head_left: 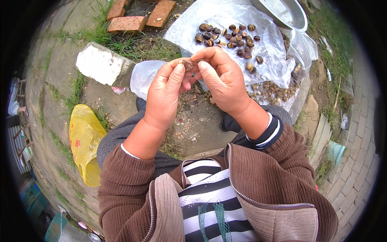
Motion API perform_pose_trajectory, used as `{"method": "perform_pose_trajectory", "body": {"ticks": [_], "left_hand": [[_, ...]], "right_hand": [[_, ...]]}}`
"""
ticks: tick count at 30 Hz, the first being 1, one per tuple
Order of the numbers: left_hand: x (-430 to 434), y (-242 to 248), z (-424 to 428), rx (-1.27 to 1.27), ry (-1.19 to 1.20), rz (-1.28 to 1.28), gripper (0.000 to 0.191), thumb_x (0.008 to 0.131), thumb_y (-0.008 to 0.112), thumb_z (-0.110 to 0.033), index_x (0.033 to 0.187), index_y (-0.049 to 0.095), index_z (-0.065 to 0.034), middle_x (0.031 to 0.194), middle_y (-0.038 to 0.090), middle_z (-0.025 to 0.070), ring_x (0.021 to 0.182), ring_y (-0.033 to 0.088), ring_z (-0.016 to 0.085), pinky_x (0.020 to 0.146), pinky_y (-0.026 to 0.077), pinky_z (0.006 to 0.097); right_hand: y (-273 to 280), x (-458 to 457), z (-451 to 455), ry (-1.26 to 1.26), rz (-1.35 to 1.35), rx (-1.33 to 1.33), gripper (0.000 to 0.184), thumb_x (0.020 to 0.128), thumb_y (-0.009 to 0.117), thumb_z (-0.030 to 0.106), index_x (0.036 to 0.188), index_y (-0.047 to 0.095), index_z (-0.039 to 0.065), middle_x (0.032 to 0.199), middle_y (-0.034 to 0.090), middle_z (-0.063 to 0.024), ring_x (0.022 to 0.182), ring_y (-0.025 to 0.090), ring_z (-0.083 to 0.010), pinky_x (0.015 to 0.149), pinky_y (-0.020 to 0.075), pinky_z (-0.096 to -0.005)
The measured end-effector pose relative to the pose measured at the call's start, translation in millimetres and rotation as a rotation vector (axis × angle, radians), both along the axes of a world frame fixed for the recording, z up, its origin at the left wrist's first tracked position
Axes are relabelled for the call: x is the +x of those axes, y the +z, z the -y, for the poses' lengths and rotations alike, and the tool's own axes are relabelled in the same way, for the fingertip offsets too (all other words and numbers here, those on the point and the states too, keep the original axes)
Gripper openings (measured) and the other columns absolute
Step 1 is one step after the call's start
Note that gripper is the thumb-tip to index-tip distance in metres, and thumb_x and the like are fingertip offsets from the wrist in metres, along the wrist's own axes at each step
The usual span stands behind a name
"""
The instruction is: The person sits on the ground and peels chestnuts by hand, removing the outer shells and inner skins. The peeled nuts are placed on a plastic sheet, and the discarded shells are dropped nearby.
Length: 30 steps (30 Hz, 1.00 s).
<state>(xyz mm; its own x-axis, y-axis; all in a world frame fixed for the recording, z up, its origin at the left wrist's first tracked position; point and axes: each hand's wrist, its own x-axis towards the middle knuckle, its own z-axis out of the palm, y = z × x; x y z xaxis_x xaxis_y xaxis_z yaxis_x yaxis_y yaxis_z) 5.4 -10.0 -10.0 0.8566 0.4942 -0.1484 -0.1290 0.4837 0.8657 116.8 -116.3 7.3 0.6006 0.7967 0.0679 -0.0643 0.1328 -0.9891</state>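
Observation:
Between the thumb and fingers of my left hand [166, 87] is a brown chestnut [187, 64], its skin wrinkled. My right hand [225, 78] meets it from the other side, thumb and forefinger pinched on a thin brown piece of shell [198, 62] at the nut's edge. Whether that piece is still joined to the nut, I cannot tell. Just beyond my hands lies a clear plastic sheet [272, 65] bearing a loose heap of dark chestnuts [239, 39], many with split shells. A pale, partly bared nut [250, 67] sits at the heap's near side.
A white plastic bag [145, 77] is beside my left hand, near a pale stone block [98, 65]. Red bricks [127, 24] lie at the upper left, a metal basin [299, 21] at the upper right. Left of my knee rests a yellow plastic bag [86, 142]. Crumbly debris [272, 92] borders the sheet.

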Motion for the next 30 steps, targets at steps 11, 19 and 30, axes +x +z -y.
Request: {"method": "perform_pose_trajectory", "body": {"ticks": [11,19,30], "left_hand": [[-6.5,-1.5,-12.6,-0.532,-0.115,0.125,0.034,0.106,0.046,-0.034,0.118,0.060,-0.0048,0.094,0.053,-0.0010,0.078,0.049,0.009,0.087,0.049,0.0335],[-10.2,4.2,-19.7,-0.234,-0.137,-0.065,0.041,0.106,0.044,-0.040,0.107,0.062,-0.0029,0.086,0.056,0.0005,0.071,0.051,0.010,0.076,0.051,0.0283],[-14.3,6.1,-13.0,0.148,-0.308,-0.238,0.046,0.107,0.036,-0.041,0.100,0.062,-0.0039,0.078,0.054,-0.0005,0.067,0.048,0.008,0.062,0.043,0.0226]], "right_hand": [[3.9,1.1,7.0,0.011,0.232,-0.073,0.013,0.086,0.058,0.000,0.097,0.064,0.002,0.090,0.065,-0.0086,0.078,0.066,-0.0167,0.072,0.0527,-0.0289],[7.4,22.7,16.3,0.006,0.649,-0.038,0.015,0.081,0.076,0.012,0.087,0.066,0.003,0.085,0.065,-0.0088,0.075,0.062,-0.0204,0.071,0.0499,-0.0309],[4.5,15.6,16.7,0.144,0.529,-0.074,0.023,0.082,0.074,0.008,0.104,0.070,0.003,0.095,0.067,-0.0077,0.079,0.065,-0.0168,0.074,0.0522,-0.0286]]}}
